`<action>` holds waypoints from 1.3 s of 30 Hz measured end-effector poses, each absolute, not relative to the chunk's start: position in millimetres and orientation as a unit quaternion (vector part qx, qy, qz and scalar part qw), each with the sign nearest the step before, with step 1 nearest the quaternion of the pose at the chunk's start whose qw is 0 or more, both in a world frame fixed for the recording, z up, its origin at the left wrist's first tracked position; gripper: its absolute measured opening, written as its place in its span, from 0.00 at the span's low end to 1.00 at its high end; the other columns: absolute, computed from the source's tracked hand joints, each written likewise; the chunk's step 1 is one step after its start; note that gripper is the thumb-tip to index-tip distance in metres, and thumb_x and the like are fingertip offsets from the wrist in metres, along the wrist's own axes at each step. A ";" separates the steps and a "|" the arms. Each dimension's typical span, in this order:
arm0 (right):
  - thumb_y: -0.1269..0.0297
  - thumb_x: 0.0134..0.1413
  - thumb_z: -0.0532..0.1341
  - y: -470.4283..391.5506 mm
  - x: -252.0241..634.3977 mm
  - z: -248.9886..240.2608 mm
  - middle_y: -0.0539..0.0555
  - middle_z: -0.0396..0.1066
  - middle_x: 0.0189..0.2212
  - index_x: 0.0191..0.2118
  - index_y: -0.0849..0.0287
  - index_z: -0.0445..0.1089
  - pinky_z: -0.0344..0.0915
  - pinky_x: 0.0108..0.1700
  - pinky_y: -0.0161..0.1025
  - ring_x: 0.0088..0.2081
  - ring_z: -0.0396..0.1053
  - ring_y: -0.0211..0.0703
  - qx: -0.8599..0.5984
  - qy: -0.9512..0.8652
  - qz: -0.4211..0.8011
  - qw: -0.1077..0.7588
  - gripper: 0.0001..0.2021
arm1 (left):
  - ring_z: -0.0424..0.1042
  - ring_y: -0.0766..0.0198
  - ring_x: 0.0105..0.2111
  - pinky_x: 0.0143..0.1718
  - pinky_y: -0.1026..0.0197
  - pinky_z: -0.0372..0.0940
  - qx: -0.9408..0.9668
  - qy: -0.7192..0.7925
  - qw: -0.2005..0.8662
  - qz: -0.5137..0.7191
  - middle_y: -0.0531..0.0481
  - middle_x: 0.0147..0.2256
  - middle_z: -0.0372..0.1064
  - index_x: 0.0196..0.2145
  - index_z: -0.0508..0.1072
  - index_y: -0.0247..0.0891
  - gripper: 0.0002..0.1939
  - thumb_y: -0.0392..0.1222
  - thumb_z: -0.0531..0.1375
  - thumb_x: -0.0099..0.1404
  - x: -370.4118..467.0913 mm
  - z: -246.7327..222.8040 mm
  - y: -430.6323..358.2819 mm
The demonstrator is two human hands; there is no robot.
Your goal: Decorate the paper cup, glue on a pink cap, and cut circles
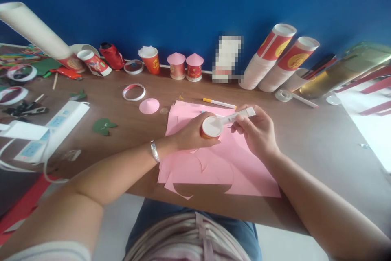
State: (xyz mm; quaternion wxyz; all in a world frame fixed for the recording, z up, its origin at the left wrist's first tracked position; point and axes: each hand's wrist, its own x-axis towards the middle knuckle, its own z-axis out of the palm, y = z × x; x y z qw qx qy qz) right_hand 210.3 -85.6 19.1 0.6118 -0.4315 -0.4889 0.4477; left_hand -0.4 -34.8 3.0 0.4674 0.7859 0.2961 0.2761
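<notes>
My left hand (195, 132) is wrapped round a red and gold paper cup (211, 134), whose round white end faces up. In my right hand (255, 130) a slim white tube with small print (246, 112), like a glue tube, is pinched between thumb and fingers. Its narrow end meets the cup's rim or lies just over it. Below both hands are pink paper sheets (253, 171), with curved cuts along the front. Left of the sheets lies a pink paper cone (149, 106). An orange-capped white marker (220, 103) rests at their back edge.
Two red cups with pink cone tops (194, 67) (176, 66) stand by the blue wall. Tall cup stacks (269, 57) lean at the back right. A tape roll (133, 92), a green paper cut-out (104, 126) and a power strip (55, 128) lie left.
</notes>
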 end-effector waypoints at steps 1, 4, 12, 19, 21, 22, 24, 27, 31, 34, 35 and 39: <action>0.51 0.53 0.74 -85.9 210.1 18.3 0.46 0.69 0.28 0.37 0.53 0.75 0.72 0.27 0.39 0.21 0.61 0.32 -0.432 -0.494 0.444 0.610 0.14 | 0.75 0.55 0.44 0.45 0.52 0.71 0.785 0.296 0.470 0.276 0.47 0.46 0.74 0.50 0.66 0.43 0.27 0.42 0.72 0.56 -0.4 4.0 -34.9; 0.49 0.53 0.74 -85.9 210.5 15.9 0.47 0.72 0.28 0.37 0.54 0.75 0.71 0.26 0.39 0.22 0.64 0.34 -0.448 -0.517 0.434 0.586 0.16 | 0.75 0.56 0.45 0.46 0.52 0.71 0.781 0.290 0.478 0.277 0.47 0.46 0.74 0.50 0.66 0.42 0.27 0.39 0.72 0.55 0.0 4.5 -34.5; 0.49 0.58 0.71 -87.1 212.2 16.5 0.47 0.72 0.24 0.37 0.55 0.75 0.69 0.26 0.38 0.23 0.69 0.37 -0.462 -0.552 0.412 0.558 0.14 | 0.75 0.55 0.45 0.46 0.51 0.71 0.771 0.268 0.502 0.288 0.47 0.46 0.74 0.50 0.66 0.42 0.27 0.40 0.72 0.56 0.2 -1.1 -33.4; 0.47 0.58 0.71 -87.0 214.5 15.8 0.47 0.72 0.23 0.36 0.55 0.75 0.68 0.24 0.38 0.21 0.69 0.37 -0.485 -0.557 0.397 0.545 0.16 | 0.76 0.54 0.45 0.43 0.53 0.70 0.765 0.266 0.509 0.290 0.47 0.45 0.75 0.49 0.67 0.42 0.25 0.40 0.72 0.56 0.1 0.2 -33.5; 0.47 0.58 0.71 -86.8 215.1 15.5 0.47 0.72 0.23 0.36 0.55 0.75 0.68 0.24 0.38 0.21 0.69 0.37 -0.488 -0.556 0.397 0.543 0.16 | 0.76 0.55 0.44 0.42 0.53 0.70 0.766 0.267 0.510 0.286 0.48 0.44 0.75 0.48 0.67 0.42 0.25 0.40 0.71 0.56 0.1 0.8 -33.4; 0.47 0.58 0.71 -86.6 215.3 15.5 0.47 0.72 0.23 0.36 0.55 0.75 0.68 0.24 0.38 0.21 0.69 0.37 -0.489 -0.555 0.397 0.543 0.16 | 0.76 0.55 0.44 0.42 0.54 0.70 0.767 0.267 0.509 0.284 0.48 0.44 0.75 0.48 0.67 0.42 0.24 0.40 0.71 0.57 0.1 1.2 -33.4; 0.47 0.57 0.71 -86.5 215.1 15.6 0.47 0.72 0.22 0.36 0.56 0.75 0.68 0.24 0.37 0.21 0.69 0.37 -0.495 -0.556 0.392 0.541 0.16 | 0.76 0.56 0.43 0.41 0.54 0.70 0.768 0.269 0.507 0.283 0.48 0.44 0.75 0.48 0.67 0.41 0.24 0.40 0.71 0.57 0.3 2.0 -33.4; 0.46 0.57 0.71 -87.7 212.5 16.0 0.47 0.71 0.22 0.35 0.55 0.74 0.68 0.23 0.37 0.20 0.69 0.37 -0.505 -0.555 0.371 0.547 0.17 | 0.76 0.55 0.43 0.41 0.54 0.71 0.767 0.279 0.505 0.282 0.47 0.43 0.76 0.48 0.67 0.41 0.24 0.41 0.71 0.56 0.8 3.0 -33.9; 0.48 0.59 0.70 -95.0 205.8 16.5 0.49 0.74 0.27 0.36 0.55 0.73 0.70 0.24 0.39 0.21 0.69 0.37 -0.505 -0.551 0.336 0.574 0.15 | 0.77 0.54 0.44 0.44 0.52 0.71 0.771 0.301 0.486 0.282 0.47 0.45 0.76 0.47 0.68 0.42 0.26 0.41 0.73 0.54 1.1 3.1 -34.4; 0.52 0.60 0.69 -103.2 201.9 17.1 0.49 0.74 0.28 0.38 0.54 0.73 0.71 0.25 0.39 0.24 0.72 0.39 -0.521 -0.583 0.283 0.556 0.12 | 0.77 0.54 0.45 0.46 0.50 0.72 0.775 0.306 0.474 0.285 0.47 0.46 0.76 0.48 0.69 0.42 0.27 0.42 0.74 0.53 0.5 1.7 -33.9; 0.54 0.61 0.69 -105.5 201.3 17.3 0.50 0.75 0.28 0.39 0.53 0.73 0.71 0.25 0.39 0.26 0.73 0.41 -0.530 -0.598 0.254 0.545 0.10 | 0.77 0.53 0.45 0.47 0.50 0.72 0.776 0.304 0.473 0.285 0.47 0.47 0.76 0.48 0.69 0.42 0.27 0.42 0.74 0.54 0.1 1.2 -33.7; 0.59 0.60 0.68 -109.8 201.5 17.4 0.52 0.77 0.31 0.40 0.52 0.73 0.72 0.27 0.40 0.32 0.76 0.45 -0.552 -0.629 0.183 0.515 0.07 | 0.76 0.54 0.46 0.47 0.50 0.72 0.779 0.299 0.472 0.285 0.47 0.47 0.76 0.49 0.69 0.42 0.27 0.42 0.73 0.54 -0.9 0.5 -33.0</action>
